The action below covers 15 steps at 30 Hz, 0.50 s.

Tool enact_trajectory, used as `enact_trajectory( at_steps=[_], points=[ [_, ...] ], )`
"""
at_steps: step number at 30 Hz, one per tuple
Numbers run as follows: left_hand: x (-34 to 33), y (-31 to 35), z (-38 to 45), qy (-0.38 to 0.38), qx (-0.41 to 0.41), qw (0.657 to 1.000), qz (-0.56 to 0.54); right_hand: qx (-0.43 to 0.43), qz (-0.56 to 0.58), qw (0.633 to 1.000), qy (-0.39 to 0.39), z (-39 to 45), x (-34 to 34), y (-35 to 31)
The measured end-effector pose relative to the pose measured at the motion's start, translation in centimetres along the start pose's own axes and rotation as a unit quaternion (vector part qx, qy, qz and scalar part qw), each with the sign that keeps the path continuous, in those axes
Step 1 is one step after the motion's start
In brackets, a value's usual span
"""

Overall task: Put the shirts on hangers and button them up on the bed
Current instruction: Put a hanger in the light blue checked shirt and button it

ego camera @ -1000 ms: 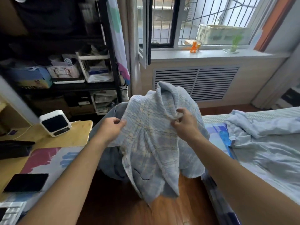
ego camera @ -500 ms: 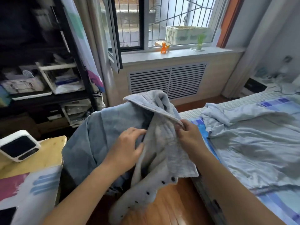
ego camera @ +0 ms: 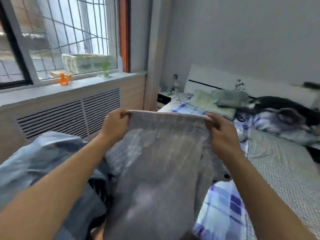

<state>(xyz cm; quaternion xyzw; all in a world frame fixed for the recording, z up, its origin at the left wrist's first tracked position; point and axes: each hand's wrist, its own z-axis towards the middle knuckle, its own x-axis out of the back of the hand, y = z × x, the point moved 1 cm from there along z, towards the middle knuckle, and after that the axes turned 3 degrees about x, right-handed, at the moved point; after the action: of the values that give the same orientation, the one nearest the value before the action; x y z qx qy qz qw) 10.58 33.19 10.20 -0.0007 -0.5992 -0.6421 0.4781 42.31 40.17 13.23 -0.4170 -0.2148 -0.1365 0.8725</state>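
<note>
Bedroom, window (ego camera: 57, 32) left, bed (ego camera: 285, 168) right | left hand (ego camera: 115, 122) pinches shirt (ego camera: 164, 153) top edge | shirt stretched between hands beside the bed, likely soft, light, floppy; best held at shoulders | right hand (ego camera: 223, 134) grips other corner

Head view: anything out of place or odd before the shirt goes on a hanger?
No hanger is in view. Both hands, left hand and right hand, stretch the shirt taut; crumpled bedding clutters the bed.

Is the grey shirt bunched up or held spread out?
Spread out: left hand and right hand grip the shirt top edge, stretched taut between them.
</note>
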Motion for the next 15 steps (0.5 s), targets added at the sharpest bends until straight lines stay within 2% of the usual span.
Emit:
enact_trajectory(
  at_steps=[2,4,5,7,9,10,12,13,15],
  points=[
    [-2.9,5.9,-1.2,-0.055,-0.004,0.985,-0.161,-0.020,-0.030,0.999,0.034,-0.1,5.4,2.1],
    [-5.7,10.7,-2.6,-0.152,0.045,0.939,-0.304,-0.041,-0.080,0.995,0.050,-0.5,10.3,4.5],
    [-6.9,12.6,-3.3,-0.215,0.092,0.906,-0.353,-0.060,-0.103,0.992,0.053,-0.8,12.5,6.0],
    [-9.2,16.3,-5.2,-0.357,0.188,0.824,-0.398,-0.101,-0.132,0.985,0.047,-1.6,16.4,9.3],
    [-11.5,18.7,-6.3,-0.443,0.188,0.777,-0.406,-0.122,-0.145,0.981,0.040,-2.1,19.1,12.1],
    [-13.5,20.2,-6.9,-0.455,0.174,0.774,-0.405,-0.130,-0.153,0.979,0.046,-2.4,20.8,13.8],
    [-17.8,22.7,-7.6,-0.408,0.132,0.809,-0.401,-0.159,-0.146,0.976,0.021,-3.4,23.7,17.7],
    [-19.9,23.8,-8.0,-0.369,0.109,0.830,-0.405,-0.178,-0.132,0.975,-0.031,-4.4,24.8,20.2],
    [-24.2,25.2,-8.5,-0.295,0.092,0.865,-0.396,-0.219,-0.113,0.950,-0.189,-7.7,25.9,26.1]
  ],
)
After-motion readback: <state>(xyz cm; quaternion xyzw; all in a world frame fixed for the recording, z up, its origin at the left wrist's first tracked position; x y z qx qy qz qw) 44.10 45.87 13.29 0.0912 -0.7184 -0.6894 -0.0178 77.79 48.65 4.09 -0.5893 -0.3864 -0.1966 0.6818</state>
